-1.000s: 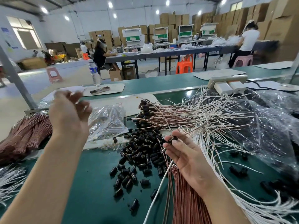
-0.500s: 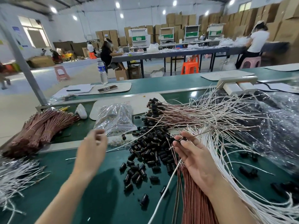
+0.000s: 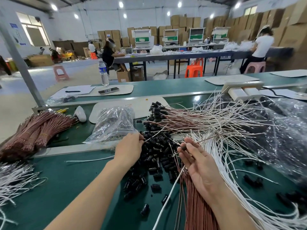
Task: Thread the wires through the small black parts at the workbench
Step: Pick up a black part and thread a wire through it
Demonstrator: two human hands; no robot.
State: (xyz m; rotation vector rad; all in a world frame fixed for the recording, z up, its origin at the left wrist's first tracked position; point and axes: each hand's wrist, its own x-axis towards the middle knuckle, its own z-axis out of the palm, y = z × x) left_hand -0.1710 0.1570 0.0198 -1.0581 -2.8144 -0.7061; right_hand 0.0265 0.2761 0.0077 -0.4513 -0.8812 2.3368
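The person's right hand (image 3: 199,165) lay palm up over the bench (image 3: 66,183), thumb and forefinger pinched on one small black part (image 3: 184,147). A thin brown wire (image 3: 209,138) ran out of that part, up and to the right, across the white wires (image 3: 235,165). The other fingers were loosely spread. Under the hand ran a thick brown bundle (image 3: 196,206), and a single white wire (image 3: 167,196) slanted out from beneath the palm toward the near edge.

The left hand (image 3: 130,149) reached into the left edge of the pile (image 3: 159,160) of loose black parts. The back of the hand was up and the fingertips were hidden among them, so I couldn't tell whether it had hold of one. The pile sat between the two hands, with strays scattered on the green mat nearer the person.

Behind the pile lay the threaded wires (image 3: 191,118), a fan of brown and white with black parts at their left ends. A clear bag (image 3: 114,125) of more black parts lay just beyond the left hand. Further left were tied bundles (image 3: 38,131) of brown wire and a white heap (image 3: 15,181). Crumpled plastic (image 3: 287,133) covered the right end. On the far bench a bottle (image 3: 103,72) stood upright near a phone (image 3: 108,90).
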